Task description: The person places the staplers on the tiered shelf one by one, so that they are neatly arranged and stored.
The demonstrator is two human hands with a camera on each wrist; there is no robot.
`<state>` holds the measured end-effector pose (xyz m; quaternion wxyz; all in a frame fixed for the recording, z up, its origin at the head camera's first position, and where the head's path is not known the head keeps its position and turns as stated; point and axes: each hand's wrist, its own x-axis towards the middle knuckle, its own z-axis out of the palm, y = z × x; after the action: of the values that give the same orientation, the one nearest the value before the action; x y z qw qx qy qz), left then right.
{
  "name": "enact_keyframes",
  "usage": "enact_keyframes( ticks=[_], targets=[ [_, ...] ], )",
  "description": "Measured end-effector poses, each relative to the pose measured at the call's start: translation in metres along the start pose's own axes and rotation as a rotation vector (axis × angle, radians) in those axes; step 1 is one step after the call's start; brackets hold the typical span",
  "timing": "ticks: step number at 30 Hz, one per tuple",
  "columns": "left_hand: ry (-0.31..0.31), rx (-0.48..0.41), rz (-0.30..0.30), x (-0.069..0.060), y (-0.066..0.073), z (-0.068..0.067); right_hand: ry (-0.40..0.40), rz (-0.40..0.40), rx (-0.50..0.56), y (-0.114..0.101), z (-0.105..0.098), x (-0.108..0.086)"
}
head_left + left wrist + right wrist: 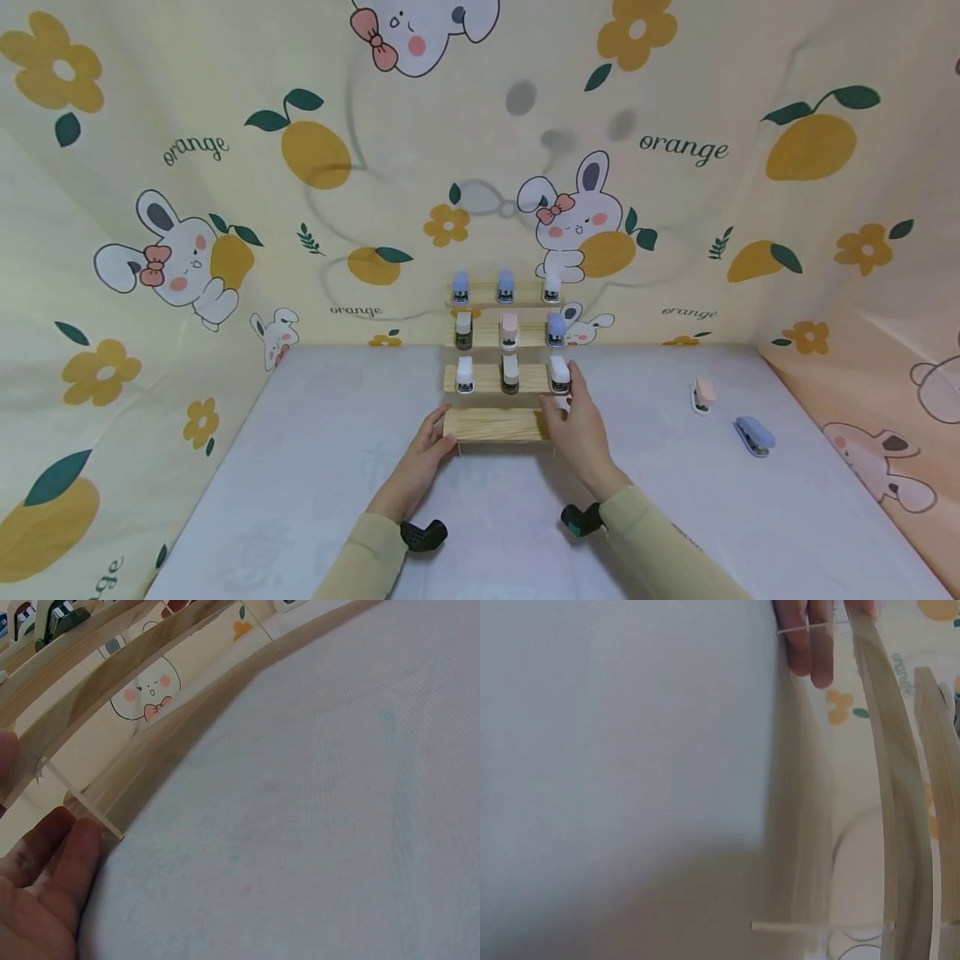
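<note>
A tiered wooden rack [495,425] with thin pale legs stands at the middle of the table. Its lowest board lies between my two hands. My left hand [420,465] grips that board's left end; in the left wrist view its fingers [79,851] are beside a leg, below the board. The right end is held by my right hand [581,433], its thumb on the board. Small staplers line the upper tiers: blue [506,287] and white on top, dark, pink [509,331] and blue below, then white [466,375], dark green [510,374] and white [558,375].
On the table's right side lie a pink-and-white stapler [702,396] and a blue stapler [754,437]. A pale cloth [315,467] covers the table. Behind the rack hangs a printed curtain [375,208] with rabbits and oranges.
</note>
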<state>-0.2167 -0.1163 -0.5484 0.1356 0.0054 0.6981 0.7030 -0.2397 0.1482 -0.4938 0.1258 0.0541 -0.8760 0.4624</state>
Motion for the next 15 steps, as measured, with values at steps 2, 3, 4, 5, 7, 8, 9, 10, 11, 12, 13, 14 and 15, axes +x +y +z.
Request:
enact_keyframes(
  ticks=[2,3,4,5,7,8,9,10,11,12,13,14,15],
  targets=[
    [-0.002,-0.003,0.001,0.0,0.0,0.0,-0.005,-0.012,0.005,0.002,-0.004,0.0],
    [-0.003,-0.003,0.003,0.0,-0.001,0.0,-0.008,-0.016,0.005,0.003,-0.006,0.001],
    [-0.002,-0.005,0.004,0.0,-0.001,0.0,-0.01,-0.02,0.001,0.005,-0.009,0.001],
    [-0.001,-0.004,0.007,-0.001,-0.001,0.0,-0.014,-0.023,-0.006,0.008,-0.013,0.002],
    [0.002,-0.006,0.007,0.0,-0.001,0.0,-0.024,-0.024,-0.022,0.014,-0.021,0.003],
    [0.004,-0.006,0.006,0.0,-0.001,0.0,-0.023,-0.027,-0.032,0.018,-0.025,0.003],
    [0.005,-0.008,0.007,0.0,-0.001,-0.001,-0.021,-0.027,-0.044,0.022,-0.03,0.003],
    [0.004,-0.009,0.01,0.0,-0.001,-0.001,-0.013,-0.031,-0.06,0.027,-0.034,0.004],
    [0.003,-0.012,0.01,0.0,-0.001,-0.001,-0.003,-0.033,-0.077,0.032,-0.039,0.005],
    [0.0,-0.015,0.011,0.0,-0.001,-0.001,0.009,-0.035,-0.097,0.036,-0.044,0.005],
    [-0.002,-0.02,0.012,0.0,-0.001,-0.001,0.028,-0.038,-0.119,0.041,-0.049,0.006],
    [-0.004,-0.023,0.013,0.0,-0.001,0.0,0.045,-0.036,-0.145,0.046,-0.053,0.006],
    [-0.006,-0.026,0.012,0.0,-0.001,0.0,0.057,-0.026,-0.169,0.051,-0.059,0.007]
  ],
)
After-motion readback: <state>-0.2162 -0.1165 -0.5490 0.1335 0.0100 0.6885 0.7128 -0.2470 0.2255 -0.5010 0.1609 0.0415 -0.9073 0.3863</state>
